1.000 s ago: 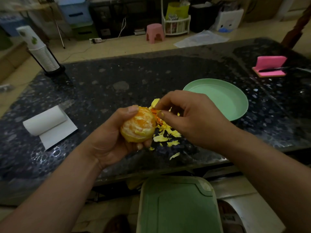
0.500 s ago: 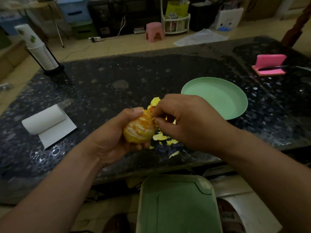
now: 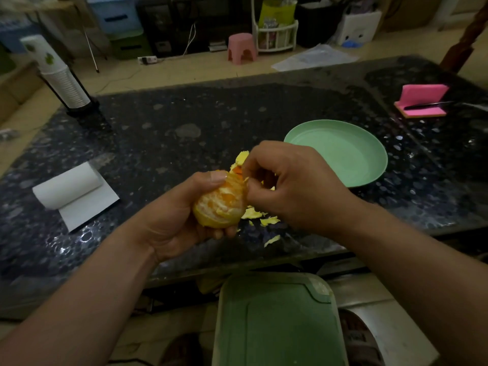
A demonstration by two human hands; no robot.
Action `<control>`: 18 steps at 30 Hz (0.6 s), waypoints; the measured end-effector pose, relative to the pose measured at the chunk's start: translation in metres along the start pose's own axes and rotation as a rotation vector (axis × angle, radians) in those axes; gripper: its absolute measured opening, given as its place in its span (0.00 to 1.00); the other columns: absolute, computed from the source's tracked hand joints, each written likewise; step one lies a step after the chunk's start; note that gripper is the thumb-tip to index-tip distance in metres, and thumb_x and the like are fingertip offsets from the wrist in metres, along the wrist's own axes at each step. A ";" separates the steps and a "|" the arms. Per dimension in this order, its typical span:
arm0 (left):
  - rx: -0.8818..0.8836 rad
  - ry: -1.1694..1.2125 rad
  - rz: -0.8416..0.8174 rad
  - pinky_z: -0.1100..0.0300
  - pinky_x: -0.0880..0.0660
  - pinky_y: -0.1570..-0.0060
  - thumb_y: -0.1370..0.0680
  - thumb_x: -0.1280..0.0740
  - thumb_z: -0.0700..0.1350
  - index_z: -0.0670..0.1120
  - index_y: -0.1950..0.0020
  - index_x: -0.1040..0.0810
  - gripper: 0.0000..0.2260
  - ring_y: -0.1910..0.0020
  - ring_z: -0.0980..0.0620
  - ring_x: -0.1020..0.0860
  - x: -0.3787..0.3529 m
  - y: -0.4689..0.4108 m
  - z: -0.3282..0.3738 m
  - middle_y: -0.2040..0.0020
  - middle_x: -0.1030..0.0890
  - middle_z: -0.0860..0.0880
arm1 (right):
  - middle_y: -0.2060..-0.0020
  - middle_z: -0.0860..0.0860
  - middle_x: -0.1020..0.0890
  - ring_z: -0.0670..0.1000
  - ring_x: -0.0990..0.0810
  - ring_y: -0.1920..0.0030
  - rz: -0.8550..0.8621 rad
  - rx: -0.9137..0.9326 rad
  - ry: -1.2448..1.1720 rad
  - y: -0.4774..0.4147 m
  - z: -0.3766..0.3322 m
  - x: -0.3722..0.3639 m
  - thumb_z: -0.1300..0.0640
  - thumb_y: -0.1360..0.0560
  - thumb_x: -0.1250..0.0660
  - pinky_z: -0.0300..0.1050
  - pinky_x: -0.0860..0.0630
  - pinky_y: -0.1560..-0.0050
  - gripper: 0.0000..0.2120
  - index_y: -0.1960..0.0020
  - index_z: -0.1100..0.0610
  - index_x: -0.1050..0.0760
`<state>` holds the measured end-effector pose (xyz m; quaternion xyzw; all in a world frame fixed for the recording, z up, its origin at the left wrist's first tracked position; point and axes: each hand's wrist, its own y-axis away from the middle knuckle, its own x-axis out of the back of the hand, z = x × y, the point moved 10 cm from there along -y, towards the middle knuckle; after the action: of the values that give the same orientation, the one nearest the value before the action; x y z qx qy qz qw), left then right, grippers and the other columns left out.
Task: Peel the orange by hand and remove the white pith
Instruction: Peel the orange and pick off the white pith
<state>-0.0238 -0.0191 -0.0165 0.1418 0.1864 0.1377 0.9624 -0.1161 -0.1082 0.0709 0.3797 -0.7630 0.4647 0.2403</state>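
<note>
Two bare hands are working just above the near edge of the tabletop (image 3: 184, 114). The left hand (image 3: 179, 220) is cupping the orange (image 3: 219, 204), thumb pressing on top, fingers curling underneath. The orange is showing pale pith over flesh, with yellow rind clinging along its lower side. The right hand (image 3: 293, 191) is pinching the orange's upper right side between thumb and forefinger; whether it is peel or pith between the tips, cannot tell. Peel scraps (image 3: 266, 220) are lying near the near edge, partly under the right hand. A green plate (image 3: 380, 165) is sitting right of the hands. A paper towel roll (image 3: 68, 186) is lying toward the left edge. A pink sponge (image 3: 422, 101) is resting near the far right corner.
</note>
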 end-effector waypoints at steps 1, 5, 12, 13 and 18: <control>-0.004 0.009 -0.023 0.58 0.23 0.74 0.37 0.17 0.57 0.43 0.46 0.14 0.26 0.67 0.43 0.18 -0.003 0.000 0.000 0.55 0.18 0.38 | 0.63 0.42 0.23 0.44 0.25 0.63 0.003 -0.028 -0.018 0.000 0.005 0.000 0.58 0.25 0.28 0.38 0.30 0.64 0.04 0.56 0.51 0.21; 0.012 0.036 -0.015 0.58 0.22 0.74 0.42 0.14 0.61 0.43 0.45 0.13 0.33 0.66 0.42 0.17 -0.004 0.002 -0.001 0.53 0.16 0.37 | 0.62 0.40 0.20 0.41 0.23 0.62 -0.084 -0.198 -0.055 0.004 0.033 -0.011 0.58 0.20 0.31 0.37 0.31 0.62 0.05 0.49 0.50 0.17; 0.022 0.122 0.179 0.59 0.23 0.75 0.30 0.21 0.59 0.40 0.41 0.18 0.28 0.65 0.42 0.18 0.016 -0.001 -0.002 0.55 0.17 0.38 | 0.61 0.45 0.19 0.46 0.22 0.60 -0.209 -0.351 0.059 0.011 0.055 -0.031 0.51 0.17 0.37 0.50 0.24 0.59 0.08 0.51 0.50 0.19; 0.018 0.123 0.198 0.59 0.22 0.75 0.28 0.23 0.59 0.40 0.42 0.18 0.26 0.65 0.42 0.18 0.018 -0.002 -0.002 0.54 0.16 0.38 | 0.58 0.45 0.19 0.48 0.22 0.58 -0.223 -0.360 0.071 0.011 0.057 -0.032 0.53 0.18 0.37 0.50 0.24 0.57 0.08 0.51 0.50 0.19; 0.007 0.136 0.213 0.60 0.22 0.73 0.27 0.27 0.60 0.40 0.38 0.19 0.27 0.63 0.43 0.18 0.019 -0.003 -0.003 0.53 0.17 0.39 | 0.51 0.44 0.19 0.48 0.22 0.50 -0.194 -0.365 0.091 0.009 0.058 -0.033 0.52 0.17 0.36 0.49 0.25 0.51 0.08 0.44 0.48 0.18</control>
<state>-0.0074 -0.0156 -0.0265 0.1545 0.2358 0.2478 0.9269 -0.1051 -0.1458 0.0163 0.3801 -0.7827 0.3103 0.3829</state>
